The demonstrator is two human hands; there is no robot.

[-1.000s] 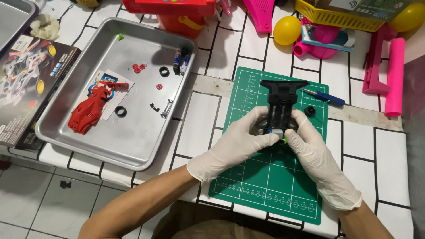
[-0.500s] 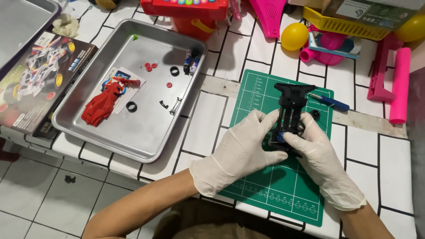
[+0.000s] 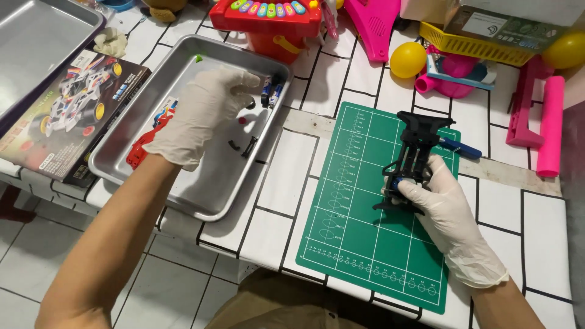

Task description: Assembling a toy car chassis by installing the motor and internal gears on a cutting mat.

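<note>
Since the earlier frame, left hand (image 3: 204, 116) has left the black chassis (image 3: 411, 161) and crossed to the metal tray (image 3: 201, 195). Nearest: right hand (image 3: 448, 210) holds the chassis on the green cutting mat (image 3: 359, 244), fingers curled and pressed around its near end. Farther: left hand hovers over the tray, fingers bent downward toward small black parts (image 3: 244, 146); whether it pinches one cannot be told. A red body shell (image 3: 140, 149) lies beside it. Judgement: pick one part cleanly and keep the chassis pinned flat and steady.
</note>
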